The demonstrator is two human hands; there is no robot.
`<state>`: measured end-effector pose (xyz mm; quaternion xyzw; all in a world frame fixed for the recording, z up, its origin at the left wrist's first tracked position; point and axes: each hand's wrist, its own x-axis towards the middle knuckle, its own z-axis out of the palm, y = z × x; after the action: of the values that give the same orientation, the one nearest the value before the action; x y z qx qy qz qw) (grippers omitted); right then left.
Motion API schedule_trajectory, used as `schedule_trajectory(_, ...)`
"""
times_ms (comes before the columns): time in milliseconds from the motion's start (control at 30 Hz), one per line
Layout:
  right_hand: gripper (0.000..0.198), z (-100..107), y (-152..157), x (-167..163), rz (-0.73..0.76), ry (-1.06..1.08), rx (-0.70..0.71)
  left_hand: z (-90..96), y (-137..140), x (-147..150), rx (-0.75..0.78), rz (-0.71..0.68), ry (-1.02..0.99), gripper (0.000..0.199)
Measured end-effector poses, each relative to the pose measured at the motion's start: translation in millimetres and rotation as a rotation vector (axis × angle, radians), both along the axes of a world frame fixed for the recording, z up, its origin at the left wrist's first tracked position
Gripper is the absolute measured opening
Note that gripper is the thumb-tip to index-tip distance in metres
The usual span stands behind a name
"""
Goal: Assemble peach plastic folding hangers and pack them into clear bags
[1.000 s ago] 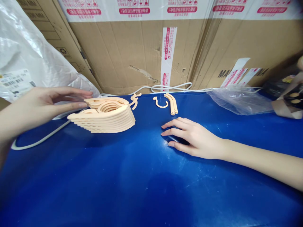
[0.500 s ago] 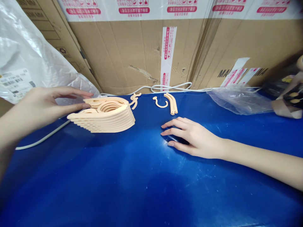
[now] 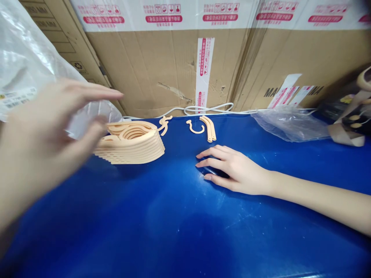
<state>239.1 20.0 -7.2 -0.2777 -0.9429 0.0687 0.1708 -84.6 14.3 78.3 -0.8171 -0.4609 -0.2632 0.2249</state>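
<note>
A stack of beige folding hangers (image 3: 135, 148) stands on the blue table at the left, its left end partly hidden by my left hand (image 3: 55, 135). That hand is raised in front of the stack, blurred, with thumb and forefinger apart and nothing between them. My right hand (image 3: 232, 168) rests on the table with its fingers apart, holding nothing. Beyond it lie a beige hook (image 3: 196, 130) and a pair of slim curved hanger arms (image 3: 209, 129). Another small beige hook piece (image 3: 164, 125) lies just behind the stack's right end.
Cardboard boxes (image 3: 150, 69) stand along the table's back edge, with a white cable (image 3: 208, 110) in front. A clear plastic bag (image 3: 290, 123) lies at the back right beside a dark item with a beige ribbon (image 3: 348, 133). White plastic wrapping (image 3: 26, 50) hangs at the left.
My left hand has come away from the hanger stack, rising toward the camera. My right hand stays in place on the table. The view has tilted slightly.
</note>
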Motion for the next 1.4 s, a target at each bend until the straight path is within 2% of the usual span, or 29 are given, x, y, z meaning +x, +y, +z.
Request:
schedule_trajectory(67,0.029,1,-1,0,-0.003,-0.004,0.002,-9.7,-13,35,-0.023,-0.169,0.028,0.033)
schedule_trajectory(133,0.028,2,-1,0,-0.035,0.002,0.014,-29.1,-22,62,-0.069,-0.281,0.282,0.04)
schedule_trajectory(200,0.026,3,-1,0,-0.099,0.024,0.031,-53.3,-27,80,-0.066,-0.276,0.439,0.045)
schedule_trajectory(267,0.023,3,-1,0,-0.172,0.055,0.05,-74.8,-29,90,-0.112,-0.27,0.481,0.047)
schedule_trajectory(367,0.021,3,0,0,-0.253,0.083,0.058,-90.7,-28,97,-0.126,-0.234,0.458,0.046)
schedule_trajectory(567,0.02,9,10,6,-0.365,0.079,0.05,-85.7,-26,98,-0.16,-0.236,0.311,0.041)
schedule_trajectory(733,0.024,24,41,1,-0.275,0.007,0.086,-86.0,-25,95,-0.199,-0.239,0.286,0.042)
schedule_trajectory(900,0.029,35,93,-40,-0.117,-0.111,0.143,-88.6,-26,93,-0.216,-0.235,0.278,0.041)
schedule_trajectory(1033,0.057,34,139,-85,-0.008,-0.245,0.193,-88.7,-26,92,-0.236,-0.234,0.264,0.041)
schedule_trajectory(1133,0.062,33,161,-110,0.043,-0.315,0.211,-88.3,-26,91,-0.247,-0.241,0.26,0.041)
schedule_trajectory(1267,0.044,31,172,-119,0.104,-0.35,0.224,-88.7,-25,90,-0.266,-0.247,0.264,0.042)
schedule_trajectory(1400,0.033,29,174,-105,0.132,-0.331,0.237,-89.2,-25,89,-0.285,-0.246,0.258,0.042)
